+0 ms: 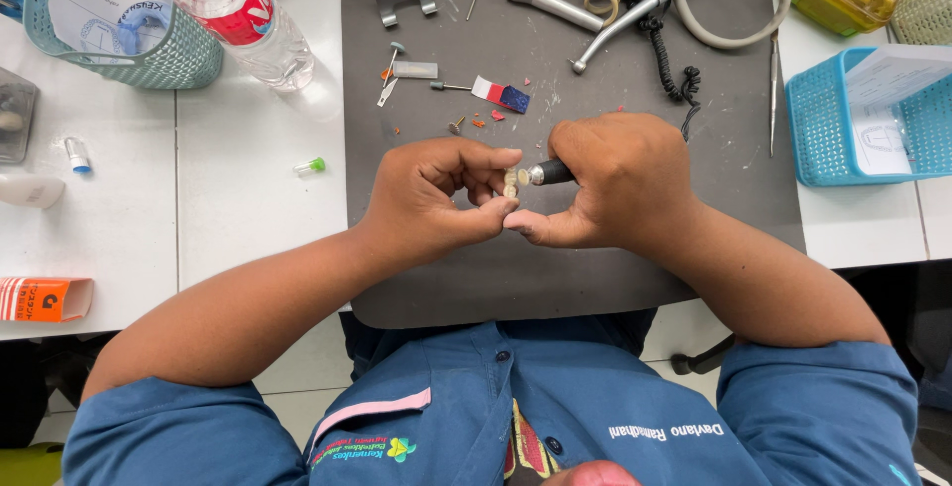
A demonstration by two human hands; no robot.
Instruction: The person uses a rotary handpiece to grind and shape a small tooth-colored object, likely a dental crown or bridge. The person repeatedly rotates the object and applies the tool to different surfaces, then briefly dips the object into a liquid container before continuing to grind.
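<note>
Over the grey mat (pixel 595 288), my left hand (pixel 431 198) pinches a small pale piece (pixel 512 182); my right hand (pixel 615 183) grips a handpiece (pixel 548 173) touching it.

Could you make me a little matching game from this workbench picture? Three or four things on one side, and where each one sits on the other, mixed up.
Things:
1. plastic bottle
2. blue basket
3. orange carton
4. small pale piece

Places:
A. at the table's left edge
B. pinched in the left hand, at the tip of the handpiece held by the right hand
C. lying on its side, upper left of the grey mat
D. right of the mat, holding a paper

Pairs: 1-C, 2-D, 3-A, 4-B
</note>
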